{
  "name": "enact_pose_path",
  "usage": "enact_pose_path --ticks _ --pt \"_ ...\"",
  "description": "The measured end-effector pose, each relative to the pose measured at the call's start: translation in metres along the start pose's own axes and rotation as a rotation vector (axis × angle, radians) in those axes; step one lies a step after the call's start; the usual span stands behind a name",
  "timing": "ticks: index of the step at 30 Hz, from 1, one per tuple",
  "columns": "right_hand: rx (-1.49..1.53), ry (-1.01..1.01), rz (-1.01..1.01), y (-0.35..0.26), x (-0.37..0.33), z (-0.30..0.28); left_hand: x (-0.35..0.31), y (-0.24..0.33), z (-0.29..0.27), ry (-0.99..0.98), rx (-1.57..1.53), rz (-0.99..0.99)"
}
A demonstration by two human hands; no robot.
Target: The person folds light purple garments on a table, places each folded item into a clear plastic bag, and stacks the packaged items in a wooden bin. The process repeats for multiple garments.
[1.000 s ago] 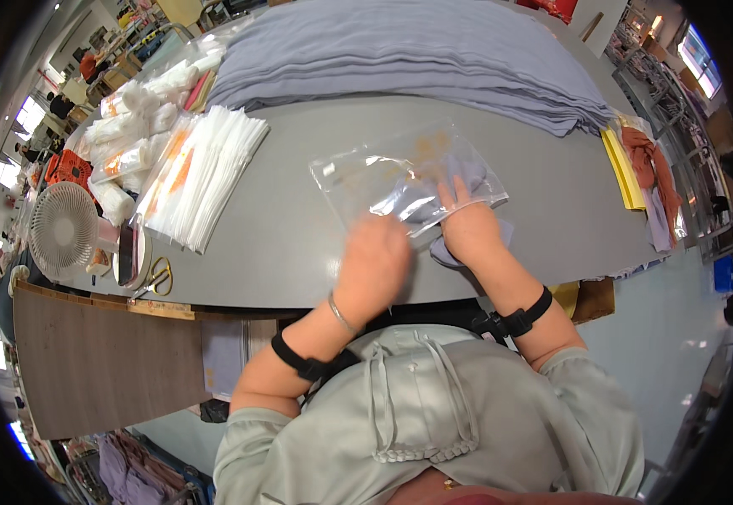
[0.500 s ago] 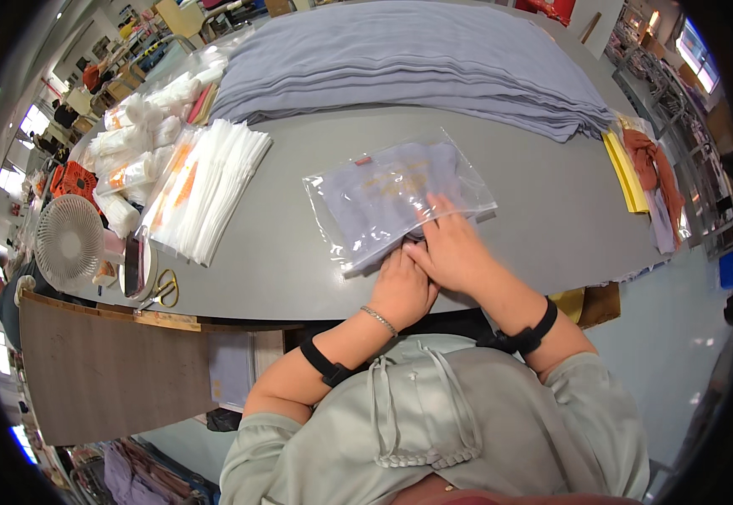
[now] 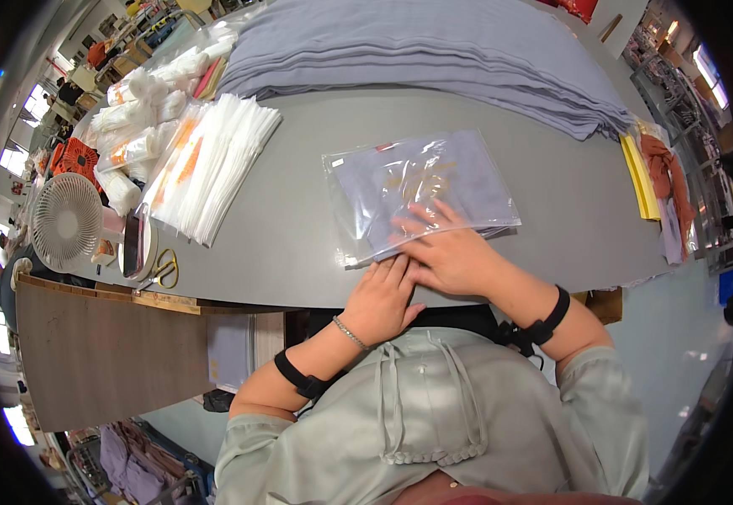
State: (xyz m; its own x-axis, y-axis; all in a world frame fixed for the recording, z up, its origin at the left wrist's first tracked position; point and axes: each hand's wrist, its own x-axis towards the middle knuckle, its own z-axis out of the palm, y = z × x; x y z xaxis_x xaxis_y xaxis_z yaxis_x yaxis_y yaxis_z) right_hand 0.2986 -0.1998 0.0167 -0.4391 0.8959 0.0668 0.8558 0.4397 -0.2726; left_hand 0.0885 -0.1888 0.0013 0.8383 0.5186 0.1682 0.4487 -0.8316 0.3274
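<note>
Compared with a second ago, your lavender cloth (image 3: 483, 183) lies spread inside the clear bag (image 3: 350, 240) on the desk (image 3: 282, 227), so bagging seems nearly done; your right hand (image 3: 455, 260) rests fingers-splayed on top, your left hand (image 3: 378, 303) flat, thumb apart, at the near edge.

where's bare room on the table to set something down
Bare table spans from the bagged cloth right to the yellow strip, and left to the white bag stack. Crowded: left end, with fan and scissors; far side, under layered fabric; near middle, with left hand and right hand.
</note>
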Motion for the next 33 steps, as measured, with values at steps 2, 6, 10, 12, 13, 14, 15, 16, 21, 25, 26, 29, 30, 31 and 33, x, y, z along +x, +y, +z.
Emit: enact_pose_path --ticks 2,6,10,12,13,14,15,16,21,25,26,29,30,31,33 --pt "-0.014 -0.171 -0.076 -0.014 0.019 -0.004 -0.001 0.007 0.000 -0.015 -0.014 0.030" --pt "-0.038 -0.147 -0.106 -0.034 0.052 -0.005 0.009 0.020 -0.026 -0.291 -0.253 0.031" --pt "0.226 -0.122 -0.291 -0.018 0.025 -0.003 0.027 -0.014 -0.071 -0.558 -0.988 0.133" --pt "0.279 0.017 0.176 0.002 0.005 -0.001 0.035 -0.035 -0.070 0.101 -0.910 -0.161" --pt "0.116 0.040 0.257 0.010 -0.002 0.002 0.047 -0.048 -0.063 0.127 -0.452 -0.184" --pt "-0.058 0.117 0.304 0.016 -0.005 0.004 0.056 -0.056 -0.053 0.176 0.017 -0.185" --pt "-0.226 0.214 0.351 0.021 -0.007 0.005 0.059 -0.061 -0.044 0.115 0.092 -0.192" --pt "-0.246 0.170 0.348 0.023 -0.008 0.006 0.064 -0.065 -0.034 0.050 0.167 -0.201" --pt "-0.261 0.067 0.318 0.021 0.003 0.002 0.100 -0.076 -0.007 0.329 0.127 -0.053" --pt "-0.244 0.057 0.375 0.024 0.016 0.001 0.111 -0.075 -0.002 0.012 0.102 -0.136" --pt "-0.246 0.079 0.383 0.026 0.018 0.001 0.113 -0.076 -0.003 0.036 0.159 -0.073" --pt "-0.254 0.126 0.378 0.028 0.017 0.003 0.115 -0.078 -0.005 -0.076 0.171 -0.155" --pt "-0.268 0.156 0.359 0.028 0.014 0.003 0.117 -0.078 -0.006 -0.094 0.178 -0.165" --pt "-0.253 0.168 0.340 0.029 0.012 0.003 0.119 -0.078 -0.006 -0.064 0.197 -0.151" --pt "-0.225 0.144 0.324 0.031 0.007 0.001 0.121 -0.075 -0.006 -0.037 0.228 -0.156"
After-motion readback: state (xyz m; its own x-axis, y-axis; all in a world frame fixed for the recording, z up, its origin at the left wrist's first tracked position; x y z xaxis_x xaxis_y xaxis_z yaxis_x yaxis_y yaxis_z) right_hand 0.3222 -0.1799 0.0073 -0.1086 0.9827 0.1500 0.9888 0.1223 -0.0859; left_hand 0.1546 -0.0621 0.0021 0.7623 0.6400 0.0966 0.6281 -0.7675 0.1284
